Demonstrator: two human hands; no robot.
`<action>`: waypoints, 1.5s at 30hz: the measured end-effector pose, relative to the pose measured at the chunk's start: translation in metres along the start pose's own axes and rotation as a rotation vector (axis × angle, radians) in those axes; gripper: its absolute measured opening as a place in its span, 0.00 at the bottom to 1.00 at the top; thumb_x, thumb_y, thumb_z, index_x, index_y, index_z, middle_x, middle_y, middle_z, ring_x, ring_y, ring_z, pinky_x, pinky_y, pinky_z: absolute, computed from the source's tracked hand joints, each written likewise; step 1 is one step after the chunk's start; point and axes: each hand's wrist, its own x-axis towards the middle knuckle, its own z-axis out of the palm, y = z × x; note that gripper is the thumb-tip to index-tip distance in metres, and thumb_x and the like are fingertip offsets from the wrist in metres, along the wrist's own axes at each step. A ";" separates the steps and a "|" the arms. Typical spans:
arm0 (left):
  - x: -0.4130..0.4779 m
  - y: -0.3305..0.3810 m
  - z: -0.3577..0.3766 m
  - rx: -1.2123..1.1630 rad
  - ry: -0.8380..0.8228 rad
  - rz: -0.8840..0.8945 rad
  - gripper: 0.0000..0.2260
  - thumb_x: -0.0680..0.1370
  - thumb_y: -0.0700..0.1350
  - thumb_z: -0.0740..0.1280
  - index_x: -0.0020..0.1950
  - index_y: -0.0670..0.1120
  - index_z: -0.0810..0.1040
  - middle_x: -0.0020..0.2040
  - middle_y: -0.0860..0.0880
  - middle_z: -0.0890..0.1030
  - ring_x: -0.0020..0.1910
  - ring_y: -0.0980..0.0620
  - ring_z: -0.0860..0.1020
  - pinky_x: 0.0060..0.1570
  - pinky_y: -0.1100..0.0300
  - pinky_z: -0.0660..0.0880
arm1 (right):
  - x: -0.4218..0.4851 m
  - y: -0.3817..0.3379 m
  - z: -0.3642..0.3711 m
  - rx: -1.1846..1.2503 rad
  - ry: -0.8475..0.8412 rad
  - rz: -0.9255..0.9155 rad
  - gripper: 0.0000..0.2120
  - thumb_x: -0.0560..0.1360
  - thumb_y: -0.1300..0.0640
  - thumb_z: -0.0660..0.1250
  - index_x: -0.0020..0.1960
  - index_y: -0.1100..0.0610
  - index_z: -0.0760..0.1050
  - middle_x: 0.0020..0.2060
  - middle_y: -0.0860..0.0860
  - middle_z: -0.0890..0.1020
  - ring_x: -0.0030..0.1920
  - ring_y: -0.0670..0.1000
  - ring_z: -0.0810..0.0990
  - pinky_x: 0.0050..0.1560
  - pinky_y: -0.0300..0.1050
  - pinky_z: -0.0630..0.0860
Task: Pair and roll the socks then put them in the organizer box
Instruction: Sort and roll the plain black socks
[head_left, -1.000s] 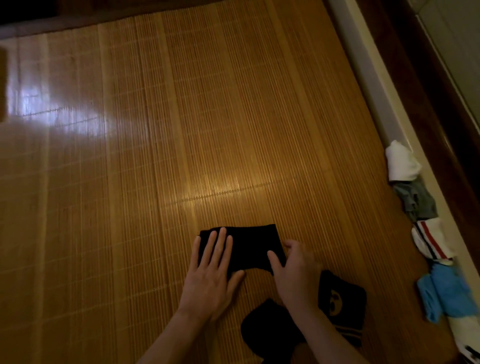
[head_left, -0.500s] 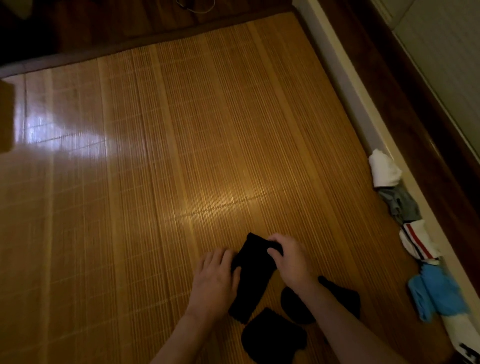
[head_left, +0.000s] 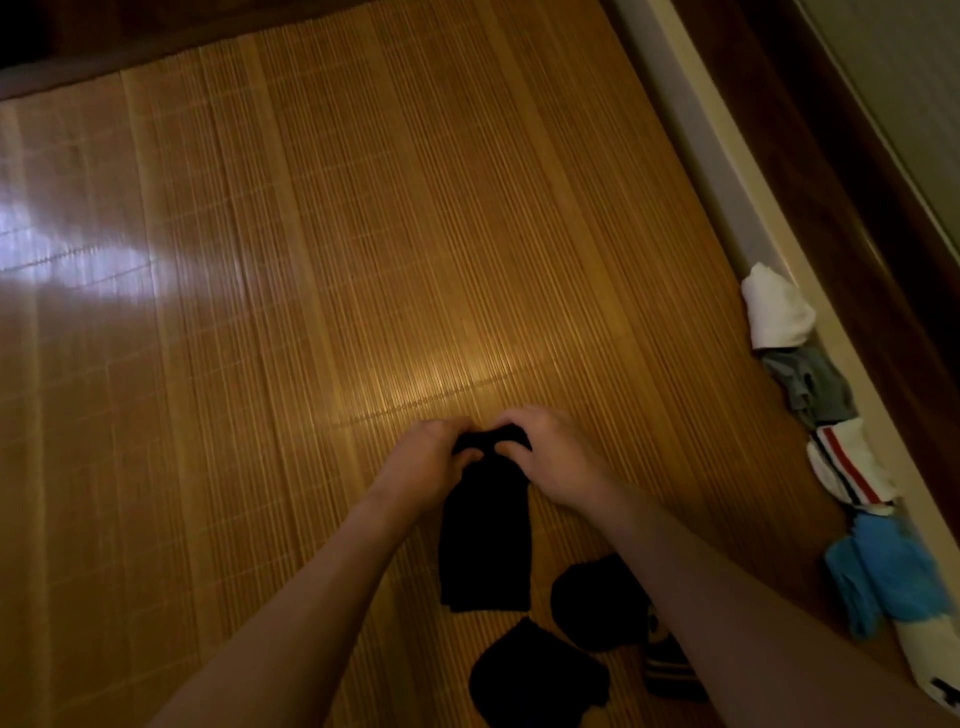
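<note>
A bamboo mat (head_left: 363, 260) is spread across most of the view, and a pale border strip (head_left: 706, 156) is seen along its right edge. Against that strip, 4 socks are lined up: a white sock (head_left: 776, 306), a grey sock (head_left: 810, 384), a striped white sock (head_left: 844, 462) and a blue sock (head_left: 883, 571). A long black sock (head_left: 485, 545) is laid flat on the mat at lower centre, running away from the person. Its far end is gripped by 2 hands: the left hand (head_left: 423, 462) and the right hand (head_left: 550, 457) are curled over it side by side. 2 smaller black socks (head_left: 597, 603) (head_left: 535, 670) are seen lying just beside its near end.
</note>
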 end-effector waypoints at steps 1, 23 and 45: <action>0.002 0.000 -0.001 -0.005 0.002 -0.003 0.09 0.80 0.41 0.70 0.59 0.45 0.83 0.50 0.48 0.85 0.48 0.51 0.83 0.52 0.51 0.80 | 0.003 0.002 -0.001 -0.007 -0.003 0.013 0.10 0.77 0.59 0.71 0.57 0.51 0.80 0.48 0.44 0.77 0.51 0.46 0.76 0.51 0.43 0.74; 0.009 0.005 0.002 0.248 0.241 0.309 0.07 0.71 0.38 0.74 0.39 0.45 0.77 0.40 0.49 0.76 0.39 0.50 0.75 0.36 0.54 0.75 | -0.008 0.016 0.004 -0.194 0.324 -0.192 0.04 0.73 0.58 0.74 0.48 0.56 0.82 0.44 0.49 0.76 0.46 0.49 0.74 0.47 0.46 0.69; 0.035 0.004 -0.015 0.100 -0.123 0.015 0.15 0.73 0.44 0.78 0.59 0.46 0.83 0.53 0.51 0.84 0.53 0.54 0.81 0.55 0.62 0.76 | 0.007 0.020 0.001 -0.129 0.051 0.081 0.15 0.72 0.52 0.76 0.56 0.49 0.78 0.49 0.42 0.70 0.52 0.45 0.69 0.58 0.46 0.67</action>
